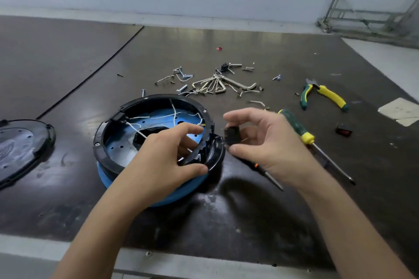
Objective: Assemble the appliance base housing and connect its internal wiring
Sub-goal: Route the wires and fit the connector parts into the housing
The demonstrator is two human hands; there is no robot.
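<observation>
A round blue base housing (118, 145) with a black ring on top lies open in the middle of the dark mat, white wires (174, 112) looping inside it. My left hand (167, 156) grips the ring's near right edge, thumb outside and fingers reaching inside. Just right of the housing, my right hand (260, 138) pinches a small black switch block (231, 135) between thumb and fingers, close to the ring's broken-open side. A black cover plate (20, 149) lies at the far left.
Hex keys, screws and clips (215, 85) are scattered behind the housing. Yellow-green pliers (324, 95) lie at the right, a green-yellow screwdriver (303, 133) beside my right hand, a smaller screwdriver (267, 174) under it. A red rocker switch (343, 130) sits far right.
</observation>
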